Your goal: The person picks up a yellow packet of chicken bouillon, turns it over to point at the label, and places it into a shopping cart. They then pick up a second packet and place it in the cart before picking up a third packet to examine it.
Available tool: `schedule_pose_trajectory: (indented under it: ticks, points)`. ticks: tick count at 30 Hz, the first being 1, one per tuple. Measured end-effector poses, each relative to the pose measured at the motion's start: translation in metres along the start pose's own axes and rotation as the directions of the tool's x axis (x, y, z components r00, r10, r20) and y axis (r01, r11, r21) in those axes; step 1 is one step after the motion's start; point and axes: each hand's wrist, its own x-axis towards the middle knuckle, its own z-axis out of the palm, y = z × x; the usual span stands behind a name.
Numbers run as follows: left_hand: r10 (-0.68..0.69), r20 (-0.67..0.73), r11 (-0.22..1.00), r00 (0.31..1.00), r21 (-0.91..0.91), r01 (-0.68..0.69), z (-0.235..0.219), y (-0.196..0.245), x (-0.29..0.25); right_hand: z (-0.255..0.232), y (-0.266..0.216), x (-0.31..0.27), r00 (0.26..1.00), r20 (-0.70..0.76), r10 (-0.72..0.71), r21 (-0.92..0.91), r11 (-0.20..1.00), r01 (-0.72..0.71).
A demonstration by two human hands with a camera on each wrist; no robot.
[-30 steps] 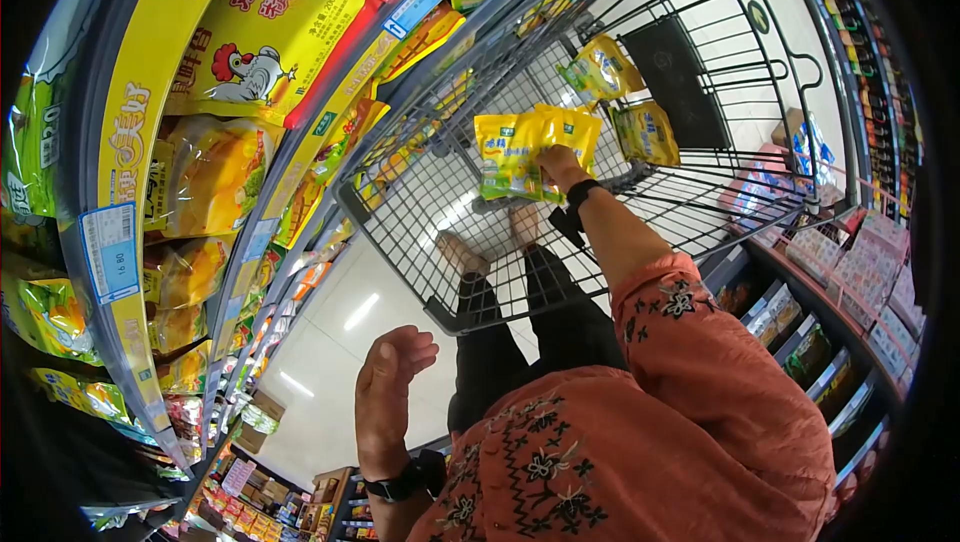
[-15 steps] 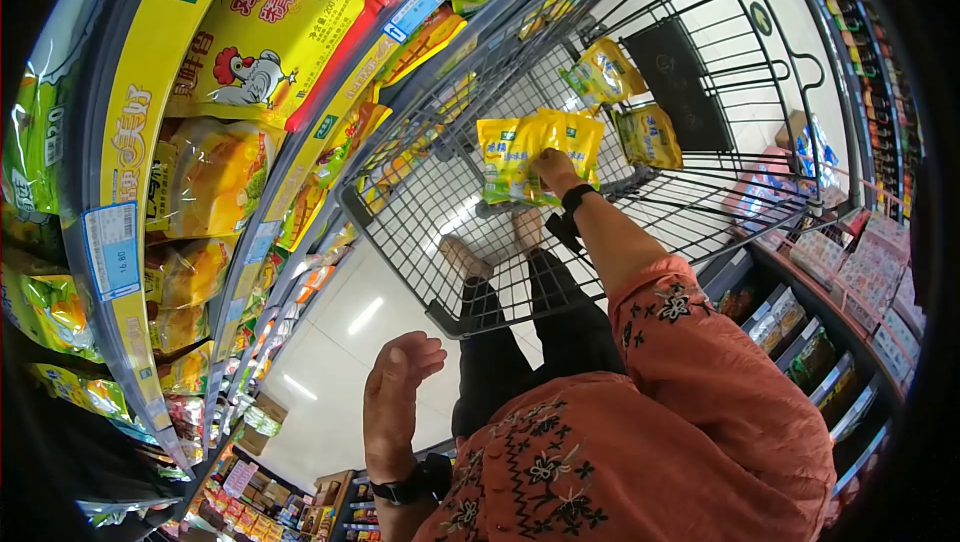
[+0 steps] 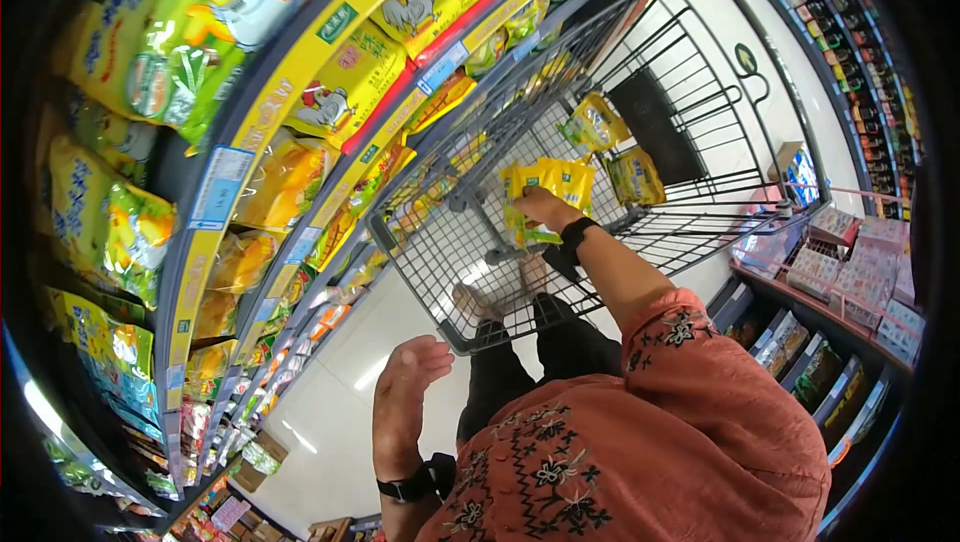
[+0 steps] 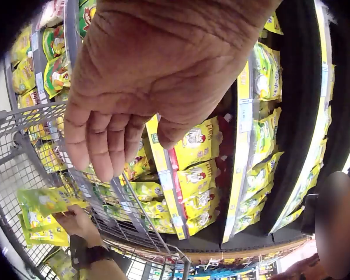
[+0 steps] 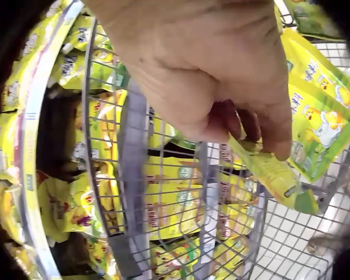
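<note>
My right hand (image 3: 548,210) is inside the shopping cart (image 3: 440,327), pinching a yellow-green chicken seasoning packet (image 5: 274,181) by its upper edge. This packet hangs tilted, seen nearly edge-on in the right wrist view. Beside it are other yellow chicken seasoning packets (image 5: 324,116), printed with a white hen. Two more yellow packets (image 3: 636,178) lie deeper in the cart by the dark panel. My left hand (image 3: 405,392) is held up outside the cart, near the shelf side, with nothing in it. Its fingers are relaxed and the palm shows in the left wrist view (image 4: 157,76).
Along the left runs a store shelf (image 3: 235,162) with price labels, stacked with yellow seasoning bags (image 3: 345,87). On the right stand a low rack with boxed goods (image 3: 850,262) and further shelves (image 3: 850,52). Pale floor tiles (image 3: 330,392) show beneath the cart.
The head view has shifted, bringing more of the left shelf into sight. The packet in my right hand has turned from facing up to hanging tilted. My left hand stays raised and empty.
</note>
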Motion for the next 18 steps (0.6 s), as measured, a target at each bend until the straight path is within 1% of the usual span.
schedule_pose_trajectory:
  ticks: [2, 3, 6, 8, 9, 11, 12, 13, 14, 16, 17, 18]
  points:
    - [0.021, 0.027, 1.000, 0.999, 0.007, -0.021, -0.001, 0.003, -0.005, -0.001, -0.028, -0.035, 0.999, 0.021, -0.046, 0.026, 0.999, 0.046]
    - [0.031, 0.045, 0.999, 0.999, 0.012, -0.032, -0.003, 0.003, -0.006, -0.004, -0.039, -0.049, 0.995, 0.075, -0.065, 0.002, 0.998, 0.066]
    - [0.089, 0.102, 0.996, 0.991, 0.016, -0.091, -0.011, 0.008, -0.008, -0.008, -0.076, -0.099, 0.955, 0.225, -0.194, -0.005, 0.980, 0.200]
    - [0.151, 0.120, 0.987, 0.981, 0.033, -0.156, -0.016, 0.014, -0.013, -0.003, -0.114, -0.164, 0.931, 0.271, -0.246, 0.034, 0.969, 0.246]
    - [0.189, 0.117, 0.979, 0.975, 0.049, -0.196, -0.018, 0.018, -0.016, -0.003, -0.111, -0.173, 0.906, 0.303, -0.295, 0.106, 0.955, 0.276]
    - [0.252, 0.120, 0.963, 0.960, 0.070, -0.262, -0.031, 0.020, -0.023, 0.007, -0.134, -0.223, 0.879, 0.342, -0.332, 0.159, 0.942, 0.294]
    - [0.265, 0.114, 0.961, 0.958, 0.052, -0.272, -0.034, 0.023, -0.029, 0.013, -0.139, -0.242, 0.867, 0.350, -0.354, 0.190, 0.933, 0.304]
    - [0.279, 0.108, 0.958, 0.954, 0.033, -0.283, -0.037, 0.026, -0.036, 0.022, -0.144, -0.260, 0.838, 0.375, -0.396, 0.310, 0.906, 0.289]
    - [0.292, 0.101, 0.955, 0.951, 0.014, -0.295, -0.040, 0.029, -0.041, 0.032, -0.147, -0.276, 0.821, 0.382, -0.425, 0.362, 0.886, 0.290]
    - [0.335, 0.223, 0.942, 0.915, -0.072, -0.327, -0.048, 0.029, -0.052, 0.055, -0.153, -0.302, 0.783, 0.400, -0.476, 0.459, 0.844, 0.279]
    - [0.359, 0.279, 0.933, 0.891, -0.115, -0.340, -0.053, 0.028, -0.058, 0.066, -0.156, -0.312, 0.739, 0.437, -0.512, 0.513, 0.817, 0.263]
    - [0.362, 0.288, 0.932, 0.887, -0.119, -0.342, -0.057, 0.027, -0.064, 0.077, -0.157, -0.317, 0.725, 0.448, -0.523, 0.510, 0.816, 0.273]
